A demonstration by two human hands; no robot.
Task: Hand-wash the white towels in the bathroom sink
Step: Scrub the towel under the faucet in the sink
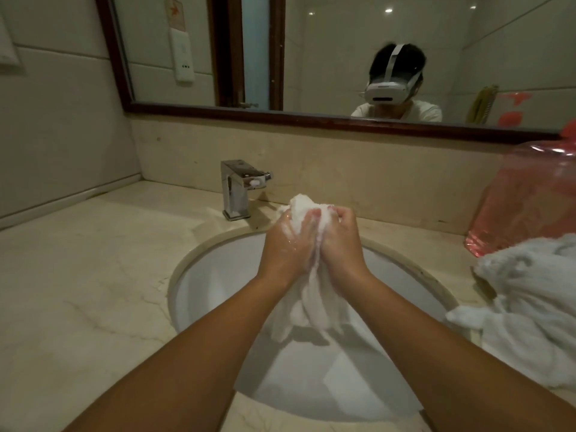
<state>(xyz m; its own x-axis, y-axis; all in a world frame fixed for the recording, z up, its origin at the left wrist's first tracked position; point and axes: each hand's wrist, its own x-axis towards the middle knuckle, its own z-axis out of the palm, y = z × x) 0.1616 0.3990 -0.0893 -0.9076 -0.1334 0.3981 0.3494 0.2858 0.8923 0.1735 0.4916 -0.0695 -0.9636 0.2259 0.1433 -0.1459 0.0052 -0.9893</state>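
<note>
A wet white towel [307,302] hangs bunched between both my hands above the round white sink [199,282]. My left hand [288,244] and my right hand [339,241] are pressed together, both gripping the towel's upper part, which pokes out above my fingers. Soap foam coats my left knuckles. The towel's lower folds dangle into the basin. More white towels [530,310] lie heaped on the counter to the right of the sink, one corner drooping over the rim.
A chrome faucet [237,188] stands behind the sink, left of my hands, with no water running. A pink translucent plastic bag [526,201] sits at the back right. The marble counter [81,291] stretches left. A mirror hangs on the wall above.
</note>
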